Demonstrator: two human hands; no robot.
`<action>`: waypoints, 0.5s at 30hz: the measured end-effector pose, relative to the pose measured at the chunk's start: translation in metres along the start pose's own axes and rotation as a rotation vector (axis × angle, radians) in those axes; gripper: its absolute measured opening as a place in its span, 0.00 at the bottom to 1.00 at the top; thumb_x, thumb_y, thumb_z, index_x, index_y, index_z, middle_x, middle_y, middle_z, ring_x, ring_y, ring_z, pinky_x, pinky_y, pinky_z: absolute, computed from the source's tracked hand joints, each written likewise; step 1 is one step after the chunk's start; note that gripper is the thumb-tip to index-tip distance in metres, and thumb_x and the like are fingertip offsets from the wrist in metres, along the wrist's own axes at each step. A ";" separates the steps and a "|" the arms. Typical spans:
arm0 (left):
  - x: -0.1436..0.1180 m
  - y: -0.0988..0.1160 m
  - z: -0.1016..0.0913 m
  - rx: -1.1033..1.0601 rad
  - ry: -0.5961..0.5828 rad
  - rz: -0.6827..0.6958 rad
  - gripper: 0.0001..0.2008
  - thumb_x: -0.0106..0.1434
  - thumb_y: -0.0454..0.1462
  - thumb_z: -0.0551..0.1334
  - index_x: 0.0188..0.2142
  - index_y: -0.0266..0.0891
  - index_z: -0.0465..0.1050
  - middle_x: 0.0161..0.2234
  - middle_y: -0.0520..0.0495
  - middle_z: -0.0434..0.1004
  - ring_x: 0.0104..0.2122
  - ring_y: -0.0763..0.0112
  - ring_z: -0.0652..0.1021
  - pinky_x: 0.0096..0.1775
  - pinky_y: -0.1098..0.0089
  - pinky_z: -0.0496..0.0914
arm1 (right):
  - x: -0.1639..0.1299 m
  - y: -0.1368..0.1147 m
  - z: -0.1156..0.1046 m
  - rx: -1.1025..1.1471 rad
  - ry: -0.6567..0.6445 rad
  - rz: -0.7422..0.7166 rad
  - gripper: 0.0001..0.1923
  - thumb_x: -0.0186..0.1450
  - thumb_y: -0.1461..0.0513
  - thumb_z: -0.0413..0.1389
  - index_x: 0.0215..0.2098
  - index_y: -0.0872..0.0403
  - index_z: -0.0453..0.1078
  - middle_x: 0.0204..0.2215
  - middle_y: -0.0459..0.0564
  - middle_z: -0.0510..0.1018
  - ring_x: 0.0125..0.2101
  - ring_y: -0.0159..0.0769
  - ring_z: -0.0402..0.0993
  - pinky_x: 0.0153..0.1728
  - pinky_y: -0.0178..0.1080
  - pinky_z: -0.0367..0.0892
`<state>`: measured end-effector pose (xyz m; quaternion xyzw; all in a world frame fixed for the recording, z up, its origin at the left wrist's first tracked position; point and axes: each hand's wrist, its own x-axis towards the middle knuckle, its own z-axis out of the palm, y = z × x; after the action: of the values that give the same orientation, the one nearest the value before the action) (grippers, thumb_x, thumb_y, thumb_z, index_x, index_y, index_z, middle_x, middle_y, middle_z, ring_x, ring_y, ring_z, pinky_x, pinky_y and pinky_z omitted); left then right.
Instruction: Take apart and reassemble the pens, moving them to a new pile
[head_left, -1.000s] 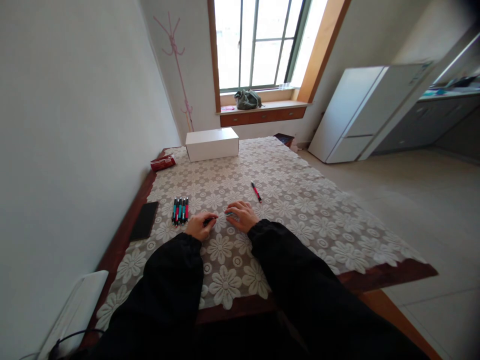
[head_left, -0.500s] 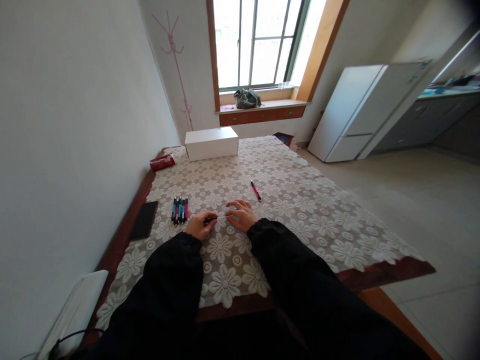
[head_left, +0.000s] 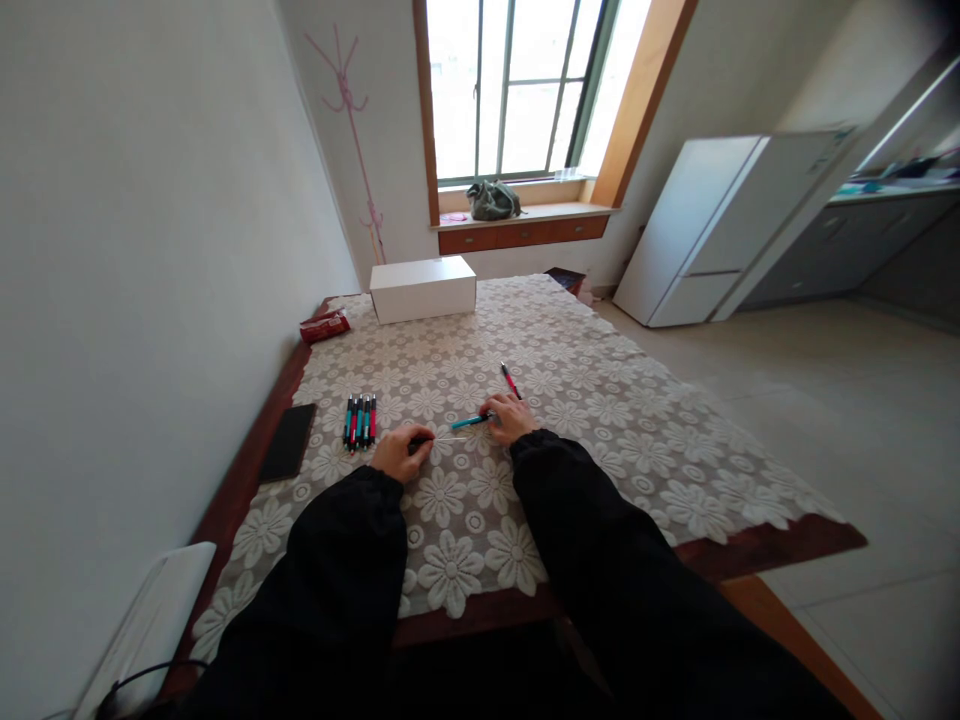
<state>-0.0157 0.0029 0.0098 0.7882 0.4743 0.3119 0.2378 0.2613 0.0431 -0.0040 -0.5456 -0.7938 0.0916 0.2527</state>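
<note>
My left hand (head_left: 399, 454) is closed on a black pen part (head_left: 420, 440), from which a thin white refill (head_left: 450, 439) points right. My right hand (head_left: 511, 419) pinches the dark end of a teal pen barrel (head_left: 469, 423) just above the tablecloth, its other end pointing left toward the refill. Beyond my right hand lies a red and black pen (head_left: 511, 379). Left of my left hand, several teal and red pens (head_left: 360, 422) lie side by side in a row.
A dark flat notebook-like object (head_left: 289, 442) lies by the table's left edge. Farther back are a red packet (head_left: 325, 325) and a white box (head_left: 424, 290). A floral lace tablecloth (head_left: 592, 410) covers the table; a wall runs along its left side.
My right hand has moved right, away from my left hand, and the teal barrel now shows in its fingers. My left hand has stayed in place with the black part.
</note>
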 end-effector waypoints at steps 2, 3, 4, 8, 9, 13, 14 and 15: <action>0.000 -0.001 0.000 0.002 -0.005 0.002 0.08 0.60 0.38 0.62 0.39 0.41 0.77 0.38 0.46 0.81 0.40 0.65 0.80 0.42 0.67 0.73 | 0.001 0.000 0.003 0.018 -0.013 -0.018 0.11 0.58 0.67 0.57 0.38 0.49 0.75 0.44 0.51 0.76 0.48 0.45 0.67 0.50 0.46 0.60; 0.000 -0.002 0.000 0.005 -0.006 0.006 0.08 0.60 0.38 0.62 0.39 0.41 0.77 0.38 0.46 0.81 0.40 0.65 0.80 0.42 0.67 0.73 | 0.002 0.000 0.004 0.043 -0.015 -0.027 0.10 0.60 0.66 0.56 0.37 0.49 0.76 0.43 0.51 0.77 0.47 0.44 0.67 0.49 0.46 0.60; 0.000 -0.002 0.000 0.006 -0.005 0.009 0.08 0.60 0.38 0.62 0.39 0.41 0.77 0.38 0.46 0.81 0.40 0.65 0.80 0.43 0.67 0.73 | 0.003 -0.001 0.005 0.080 -0.017 -0.036 0.09 0.61 0.66 0.56 0.37 0.50 0.76 0.41 0.50 0.77 0.45 0.43 0.68 0.48 0.45 0.61; 0.000 0.000 0.000 -0.002 0.003 0.011 0.08 0.60 0.38 0.62 0.39 0.41 0.77 0.38 0.46 0.81 0.40 0.65 0.80 0.42 0.67 0.73 | 0.006 -0.005 0.008 0.308 -0.033 -0.045 0.11 0.62 0.66 0.53 0.38 0.51 0.77 0.32 0.47 0.78 0.34 0.36 0.70 0.40 0.38 0.64; 0.000 0.000 -0.001 0.000 0.002 0.012 0.08 0.60 0.37 0.62 0.39 0.41 0.77 0.38 0.46 0.81 0.40 0.65 0.80 0.42 0.67 0.73 | 0.005 -0.006 0.009 0.365 -0.036 -0.037 0.11 0.62 0.65 0.53 0.38 0.51 0.77 0.30 0.46 0.78 0.31 0.35 0.70 0.37 0.37 0.64; 0.000 0.002 -0.001 0.026 -0.019 0.025 0.08 0.61 0.37 0.62 0.39 0.41 0.77 0.38 0.47 0.81 0.40 0.65 0.79 0.43 0.67 0.72 | 0.004 -0.013 0.009 0.535 -0.058 -0.017 0.12 0.65 0.60 0.52 0.39 0.52 0.77 0.24 0.44 0.77 0.24 0.31 0.68 0.30 0.34 0.62; 0.000 0.003 -0.001 0.035 -0.026 0.026 0.08 0.61 0.37 0.62 0.39 0.41 0.77 0.38 0.47 0.81 0.40 0.65 0.79 0.43 0.67 0.72 | 0.003 -0.015 0.009 0.560 -0.069 -0.016 0.12 0.65 0.58 0.52 0.37 0.52 0.77 0.22 0.44 0.77 0.23 0.31 0.67 0.29 0.34 0.61; 0.000 0.003 -0.001 0.043 -0.033 0.025 0.08 0.61 0.37 0.62 0.39 0.41 0.77 0.38 0.47 0.81 0.40 0.65 0.79 0.43 0.67 0.72 | 0.003 -0.016 0.009 0.575 -0.081 -0.011 0.13 0.65 0.56 0.52 0.35 0.53 0.76 0.21 0.44 0.76 0.22 0.30 0.66 0.28 0.33 0.60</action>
<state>-0.0151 0.0015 0.0126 0.8041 0.4670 0.2913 0.2246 0.2433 0.0412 -0.0039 -0.4432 -0.7475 0.3332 0.3658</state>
